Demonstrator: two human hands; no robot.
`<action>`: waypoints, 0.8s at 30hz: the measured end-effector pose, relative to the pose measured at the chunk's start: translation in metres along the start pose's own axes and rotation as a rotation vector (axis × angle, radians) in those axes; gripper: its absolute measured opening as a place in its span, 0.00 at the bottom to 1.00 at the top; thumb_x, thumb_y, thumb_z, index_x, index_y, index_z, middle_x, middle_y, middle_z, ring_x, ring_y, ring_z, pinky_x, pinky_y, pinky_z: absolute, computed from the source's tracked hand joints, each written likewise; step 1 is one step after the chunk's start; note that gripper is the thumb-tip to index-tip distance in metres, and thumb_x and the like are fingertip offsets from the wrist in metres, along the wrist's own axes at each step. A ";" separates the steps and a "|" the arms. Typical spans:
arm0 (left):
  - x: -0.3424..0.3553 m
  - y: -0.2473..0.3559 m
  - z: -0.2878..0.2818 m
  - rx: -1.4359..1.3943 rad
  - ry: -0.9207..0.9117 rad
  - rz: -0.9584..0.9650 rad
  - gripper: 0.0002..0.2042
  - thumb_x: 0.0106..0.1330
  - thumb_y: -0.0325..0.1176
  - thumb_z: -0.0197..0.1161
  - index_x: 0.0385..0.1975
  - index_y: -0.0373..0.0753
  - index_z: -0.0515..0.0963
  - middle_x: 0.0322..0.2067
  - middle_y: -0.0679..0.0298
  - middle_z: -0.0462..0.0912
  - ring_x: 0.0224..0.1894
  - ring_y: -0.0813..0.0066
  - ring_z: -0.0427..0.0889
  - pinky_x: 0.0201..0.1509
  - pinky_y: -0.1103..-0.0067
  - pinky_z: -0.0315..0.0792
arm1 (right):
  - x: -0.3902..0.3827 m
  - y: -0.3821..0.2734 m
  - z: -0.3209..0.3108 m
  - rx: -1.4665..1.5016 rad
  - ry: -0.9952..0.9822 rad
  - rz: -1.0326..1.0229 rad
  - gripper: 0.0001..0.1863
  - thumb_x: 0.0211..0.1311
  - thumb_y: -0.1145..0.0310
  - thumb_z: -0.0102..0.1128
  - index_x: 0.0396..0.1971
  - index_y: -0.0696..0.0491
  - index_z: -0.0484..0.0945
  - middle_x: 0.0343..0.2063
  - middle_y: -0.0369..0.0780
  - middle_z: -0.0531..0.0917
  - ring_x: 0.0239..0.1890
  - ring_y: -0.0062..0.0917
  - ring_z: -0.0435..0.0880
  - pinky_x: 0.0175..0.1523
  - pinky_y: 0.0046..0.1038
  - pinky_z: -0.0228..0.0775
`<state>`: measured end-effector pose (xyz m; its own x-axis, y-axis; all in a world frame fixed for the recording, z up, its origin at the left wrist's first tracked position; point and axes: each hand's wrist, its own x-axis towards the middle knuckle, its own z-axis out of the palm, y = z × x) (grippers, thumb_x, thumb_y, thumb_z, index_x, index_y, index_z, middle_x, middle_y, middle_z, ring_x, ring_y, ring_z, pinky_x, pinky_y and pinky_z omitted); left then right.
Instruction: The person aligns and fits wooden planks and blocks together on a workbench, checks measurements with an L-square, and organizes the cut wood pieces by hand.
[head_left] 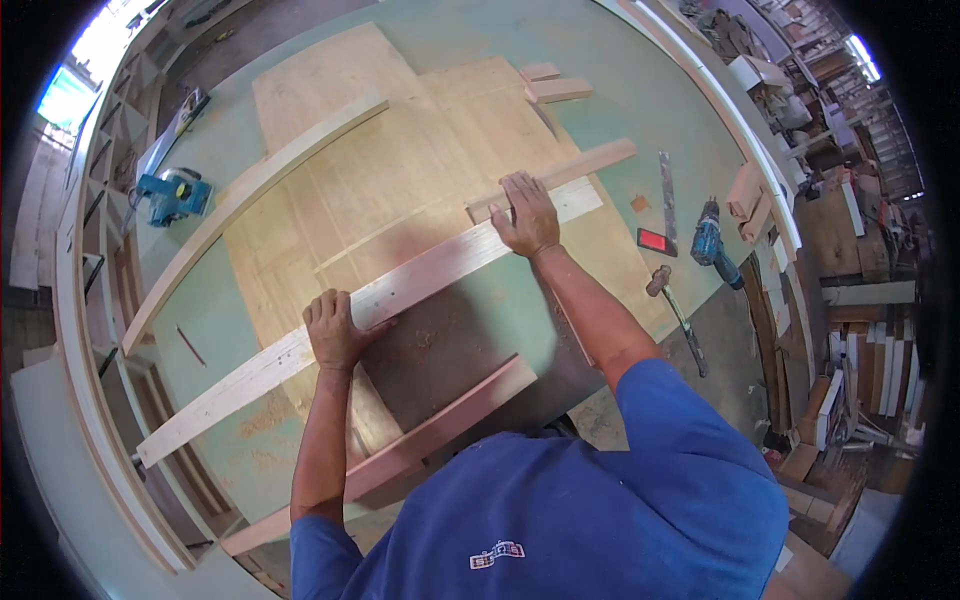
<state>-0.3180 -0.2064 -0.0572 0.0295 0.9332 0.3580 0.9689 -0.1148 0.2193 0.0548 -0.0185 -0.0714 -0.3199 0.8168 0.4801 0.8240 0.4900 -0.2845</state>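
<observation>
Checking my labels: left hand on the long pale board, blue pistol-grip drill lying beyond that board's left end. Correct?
Wrong end: the head view shows the blue pistol-grip drill beyond the board's right end. The left hand is on the long pale board.

You're in a woodworking shop: a pale board (432, 275) across the worktop (640, 70), power tool (174, 196) upper left, drill (708, 240) and hammer (682, 317) at right, timber strips (890, 372) far right.

Arms (324, 430) reach forward, hands (338, 328) (527, 214) well apart (the right farther out)
</observation>
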 end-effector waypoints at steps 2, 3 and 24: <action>0.009 -0.008 0.004 0.000 -0.017 -0.014 0.39 0.42 0.69 0.81 0.38 0.39 0.78 0.42 0.58 0.79 0.48 0.54 0.78 0.56 0.60 0.71 | 0.010 -0.001 0.006 0.003 -0.002 0.006 0.33 0.69 0.50 0.62 0.61 0.63 0.79 0.63 0.57 0.81 0.71 0.54 0.75 0.79 0.52 0.58; 0.014 -0.012 0.006 0.004 0.003 -0.003 0.39 0.42 0.69 0.81 0.38 0.39 0.78 0.41 0.58 0.79 0.48 0.54 0.78 0.55 0.60 0.70 | 0.015 -0.001 0.009 0.014 -0.005 0.011 0.33 0.68 0.50 0.62 0.61 0.63 0.79 0.63 0.57 0.81 0.71 0.54 0.75 0.79 0.52 0.58; 0.050 -0.042 0.019 -0.026 -0.014 -0.039 0.41 0.42 0.69 0.81 0.44 0.39 0.79 0.43 0.58 0.79 0.50 0.53 0.78 0.59 0.59 0.70 | 0.060 0.005 0.035 0.025 -0.012 0.005 0.30 0.65 0.56 0.64 0.62 0.59 0.80 0.64 0.54 0.81 0.71 0.52 0.75 0.79 0.51 0.60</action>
<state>-0.3528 -0.1485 -0.0653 -0.0045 0.9417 0.3365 0.9627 -0.0869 0.2561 0.0234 0.0433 -0.0733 -0.3213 0.8231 0.4683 0.8140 0.4927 -0.3076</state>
